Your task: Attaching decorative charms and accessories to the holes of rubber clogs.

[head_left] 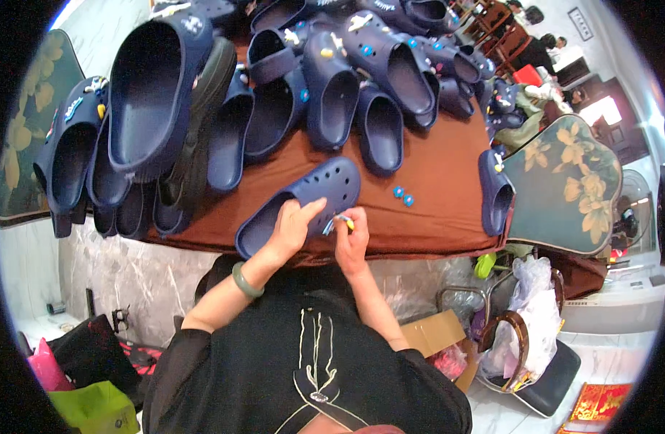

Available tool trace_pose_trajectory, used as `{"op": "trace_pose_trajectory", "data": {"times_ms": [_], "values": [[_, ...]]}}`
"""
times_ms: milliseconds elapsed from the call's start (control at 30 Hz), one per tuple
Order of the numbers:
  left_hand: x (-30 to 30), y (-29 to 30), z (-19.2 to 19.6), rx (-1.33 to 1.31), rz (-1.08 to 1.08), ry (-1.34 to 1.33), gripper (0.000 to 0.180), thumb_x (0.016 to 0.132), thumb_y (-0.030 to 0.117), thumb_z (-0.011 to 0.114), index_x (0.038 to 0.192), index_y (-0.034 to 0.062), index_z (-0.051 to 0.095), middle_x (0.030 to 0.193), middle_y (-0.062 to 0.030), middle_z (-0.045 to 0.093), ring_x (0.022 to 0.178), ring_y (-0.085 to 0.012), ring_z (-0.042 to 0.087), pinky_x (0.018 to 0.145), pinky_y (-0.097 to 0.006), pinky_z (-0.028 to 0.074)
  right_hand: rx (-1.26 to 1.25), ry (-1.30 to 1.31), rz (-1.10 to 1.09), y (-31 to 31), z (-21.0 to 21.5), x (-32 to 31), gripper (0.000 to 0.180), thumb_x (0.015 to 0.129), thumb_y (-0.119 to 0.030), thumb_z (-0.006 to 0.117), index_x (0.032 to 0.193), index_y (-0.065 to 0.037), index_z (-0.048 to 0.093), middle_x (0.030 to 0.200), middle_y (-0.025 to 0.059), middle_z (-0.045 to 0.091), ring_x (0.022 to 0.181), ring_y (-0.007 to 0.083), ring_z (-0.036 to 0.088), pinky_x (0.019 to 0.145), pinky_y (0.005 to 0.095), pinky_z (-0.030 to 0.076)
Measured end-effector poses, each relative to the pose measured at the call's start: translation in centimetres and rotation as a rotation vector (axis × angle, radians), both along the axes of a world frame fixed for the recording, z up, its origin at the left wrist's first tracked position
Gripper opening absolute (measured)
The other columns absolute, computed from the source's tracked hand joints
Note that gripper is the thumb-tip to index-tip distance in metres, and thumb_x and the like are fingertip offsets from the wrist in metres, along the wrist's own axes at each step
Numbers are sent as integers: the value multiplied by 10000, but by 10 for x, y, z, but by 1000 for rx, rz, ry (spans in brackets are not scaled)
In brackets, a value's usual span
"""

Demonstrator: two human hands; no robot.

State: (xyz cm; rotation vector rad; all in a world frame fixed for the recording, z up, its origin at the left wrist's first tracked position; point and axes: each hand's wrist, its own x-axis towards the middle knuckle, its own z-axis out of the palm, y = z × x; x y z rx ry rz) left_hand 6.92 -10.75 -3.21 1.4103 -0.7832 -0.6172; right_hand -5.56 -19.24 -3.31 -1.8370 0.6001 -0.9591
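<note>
A navy blue clog (303, 197) with round holes in its top lies on the brown tablecloth (441, 210) near the front edge. My left hand (293, 226), with a green bangle on the wrist, grips the clog's side. My right hand (351, 235) pinches a small blue and yellow charm (337, 221) against the clog's edge. Two small blue charms (403, 195) lie on the cloth just right of the clog.
Many navy clogs (332, 87) are heaped across the back and left of the table, some with charms on them. One clog (496, 189) hangs at the right edge beside a floral cushioned chair (564, 188). Bags, a cardboard box (437, 334) and a stool stand on the floor.
</note>
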Motion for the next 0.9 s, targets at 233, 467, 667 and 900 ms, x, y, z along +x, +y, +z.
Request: {"op": "trace_pose_trajectory", "data": {"times_ms": [233,467,667,900], "values": [[-3,3,33,0,-69,340,271,880,213,557,994,-13,654,913,-39,669,809,-106,609,750,-282,488,-5,35,34,-6,12,0,175,836,-57,670,946,-26,539,783,26,467,703,113,466,638,251,417],[-6,-1,38,-52,-50,327,301,894,253,535,948,-19,651,837,-47,662,750,-108,586,709,-283,467,116,127,-81,6,18,-1,445,734,-217,807,978,-63,467,730,-1,485,614,91,455,548,243,411],[-6,1,50,-80,-72,562,225,891,185,557,1013,11,634,933,-38,655,812,-113,604,738,-271,487,-119,459,-13,-4,37,-5,400,797,-337,725,853,-52,449,710,144,556,634,335,562,580,401,461],[2,0,42,-78,-155,694,255,877,176,583,1046,-10,627,969,-68,665,852,-157,634,777,-283,501,-271,549,-19,-2,43,-2,260,900,-251,590,876,-29,457,740,183,570,700,389,581,616,468,453]]}}
